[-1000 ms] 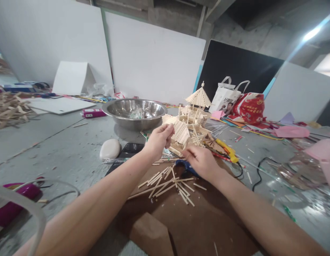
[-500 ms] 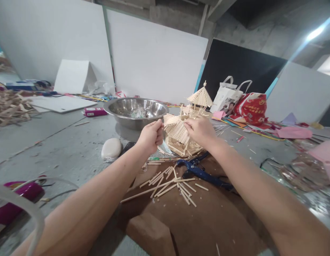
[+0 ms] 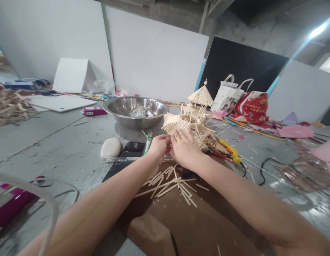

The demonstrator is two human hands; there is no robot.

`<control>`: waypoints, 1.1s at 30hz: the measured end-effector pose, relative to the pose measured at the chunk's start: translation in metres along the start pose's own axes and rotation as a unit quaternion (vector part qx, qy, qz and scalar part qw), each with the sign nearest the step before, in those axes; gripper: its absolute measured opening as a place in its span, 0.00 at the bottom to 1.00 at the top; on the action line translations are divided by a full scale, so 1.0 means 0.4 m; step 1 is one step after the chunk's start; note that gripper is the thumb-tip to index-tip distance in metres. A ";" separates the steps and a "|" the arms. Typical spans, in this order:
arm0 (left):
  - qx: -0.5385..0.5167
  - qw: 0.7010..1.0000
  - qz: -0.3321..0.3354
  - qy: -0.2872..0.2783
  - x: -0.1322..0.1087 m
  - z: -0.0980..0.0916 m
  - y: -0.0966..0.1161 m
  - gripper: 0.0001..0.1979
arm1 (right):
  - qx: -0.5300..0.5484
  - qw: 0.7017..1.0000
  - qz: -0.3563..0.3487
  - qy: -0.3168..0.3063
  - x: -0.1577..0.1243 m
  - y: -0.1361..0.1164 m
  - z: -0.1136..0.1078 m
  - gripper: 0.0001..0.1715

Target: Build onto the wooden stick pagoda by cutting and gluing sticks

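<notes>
A pavilion model of thin wooden sticks point(image 3: 178, 124) stands in front of me, its pointed upper roof point(image 3: 201, 96) on a frame of stick posts. Just before its lower roof, my two hands meet. My left hand point(image 3: 160, 146) is closed with fingers curled; anything in its fingertips is hidden. My right hand point(image 3: 186, 147), with a ring on one finger, has its visible fingers stretched and slightly fanned by the roof edge; its thumb is hidden. Loose cut sticks point(image 3: 170, 183) lie below the hands on a brown board point(image 3: 202, 217).
A steel basin point(image 3: 136, 119) stands behind left, with a white rounded object point(image 3: 111, 148) and a dark phone-like object point(image 3: 132, 149) nearer. Right of the model lies a yellow-handled corded tool point(image 3: 231, 149). Farther off are a red bag point(image 3: 252, 106) and coloured paper.
Both hands have come down and together from beside the roof. The right hand has left the roof and its fingers have straightened. The blue-handled tool is now covered; the yellow-handled tool shows.
</notes>
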State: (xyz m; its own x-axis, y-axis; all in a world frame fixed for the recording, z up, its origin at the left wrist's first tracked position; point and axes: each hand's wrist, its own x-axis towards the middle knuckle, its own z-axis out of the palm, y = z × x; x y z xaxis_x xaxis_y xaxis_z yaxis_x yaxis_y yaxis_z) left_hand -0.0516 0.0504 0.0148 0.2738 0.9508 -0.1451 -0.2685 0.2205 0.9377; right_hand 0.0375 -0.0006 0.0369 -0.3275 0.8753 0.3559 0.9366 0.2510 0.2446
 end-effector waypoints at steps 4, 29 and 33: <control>-0.078 0.997 -0.005 0.011 0.002 -0.002 0.007 0.03 | 0.053 0.998 -0.027 -0.001 -0.021 -0.030 0.002 0.29; 0.613 0.621 0.488 0.019 0.108 -0.001 0.121 0.10 | 0.269 0.942 -0.064 0.192 -0.103 0.100 -0.050 0.09; 0.624 0.622 0.472 -0.015 0.130 -0.003 0.115 0.10 | 0.284 0.939 -0.040 0.189 -0.108 0.113 -0.056 0.09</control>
State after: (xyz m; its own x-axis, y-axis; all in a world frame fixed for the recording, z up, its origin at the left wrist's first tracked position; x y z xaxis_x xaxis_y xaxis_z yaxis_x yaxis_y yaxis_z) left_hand -0.0509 0.1105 0.0500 0.5613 0.5191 0.6445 0.5987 -0.7924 0.1169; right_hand 0.0914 -0.0363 0.0528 -0.3193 0.6628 0.6774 0.7877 0.5830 -0.1991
